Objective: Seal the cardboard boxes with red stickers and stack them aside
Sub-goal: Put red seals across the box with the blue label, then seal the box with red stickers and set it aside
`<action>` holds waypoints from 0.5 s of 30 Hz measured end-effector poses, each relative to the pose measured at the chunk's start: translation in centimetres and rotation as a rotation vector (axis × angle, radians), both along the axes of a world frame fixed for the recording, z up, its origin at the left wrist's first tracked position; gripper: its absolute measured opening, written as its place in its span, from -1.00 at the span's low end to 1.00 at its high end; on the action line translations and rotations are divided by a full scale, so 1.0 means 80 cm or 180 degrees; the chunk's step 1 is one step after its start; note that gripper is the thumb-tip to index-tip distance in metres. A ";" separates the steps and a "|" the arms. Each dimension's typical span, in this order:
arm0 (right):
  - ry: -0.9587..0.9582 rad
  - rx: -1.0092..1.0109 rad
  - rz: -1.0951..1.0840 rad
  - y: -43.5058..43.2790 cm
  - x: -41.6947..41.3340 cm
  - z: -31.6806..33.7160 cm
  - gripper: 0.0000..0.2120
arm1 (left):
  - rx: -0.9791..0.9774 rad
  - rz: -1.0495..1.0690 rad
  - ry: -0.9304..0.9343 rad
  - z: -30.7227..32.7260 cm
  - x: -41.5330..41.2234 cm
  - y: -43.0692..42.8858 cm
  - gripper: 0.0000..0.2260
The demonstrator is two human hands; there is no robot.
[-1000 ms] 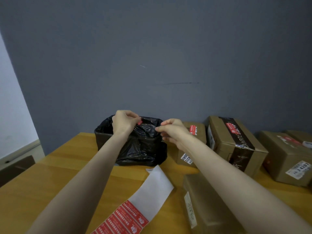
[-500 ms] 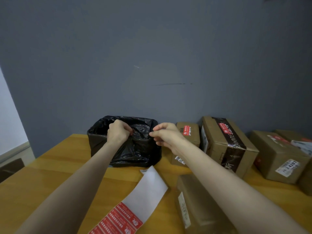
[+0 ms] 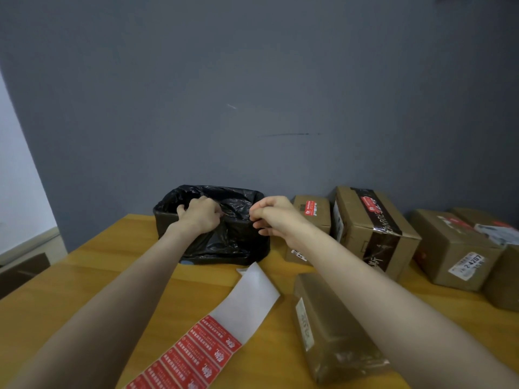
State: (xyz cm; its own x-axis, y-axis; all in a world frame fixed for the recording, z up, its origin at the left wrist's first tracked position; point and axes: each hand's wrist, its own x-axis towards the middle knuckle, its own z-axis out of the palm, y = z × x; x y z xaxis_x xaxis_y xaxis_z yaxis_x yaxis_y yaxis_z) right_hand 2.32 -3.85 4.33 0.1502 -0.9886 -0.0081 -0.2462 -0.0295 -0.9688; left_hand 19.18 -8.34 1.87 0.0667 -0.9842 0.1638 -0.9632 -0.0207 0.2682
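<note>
Left hand (image 3: 200, 217) has sunk to the bin liner (image 3: 238, 242) rim.

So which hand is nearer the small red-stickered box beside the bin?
Right. The right hand sits just left of the small box; the left hand is farther left, over the black bin.

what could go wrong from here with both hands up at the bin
The left hand grips the black liner at the near rim; a tug could pull it loose. The right forearm passes over the front box, so drawing back low might shove it. The sticker strip lies between the arms and could get swept.
</note>
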 end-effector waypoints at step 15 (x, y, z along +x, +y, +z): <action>0.0093 -0.0014 0.0074 0.019 -0.003 0.001 -0.88 | -0.0187 -0.0351 0.0763 0.013 0.020 0.033 -0.82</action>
State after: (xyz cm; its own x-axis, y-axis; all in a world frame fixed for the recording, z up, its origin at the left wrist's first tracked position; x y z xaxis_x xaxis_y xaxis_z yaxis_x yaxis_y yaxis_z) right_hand 2.11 -2.37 4.40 0.1728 -0.9849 -0.0085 -0.2736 -0.0397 -0.9610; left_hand 20.75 -5.70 2.93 0.0033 -0.9770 0.2132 -0.8676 0.1033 0.4864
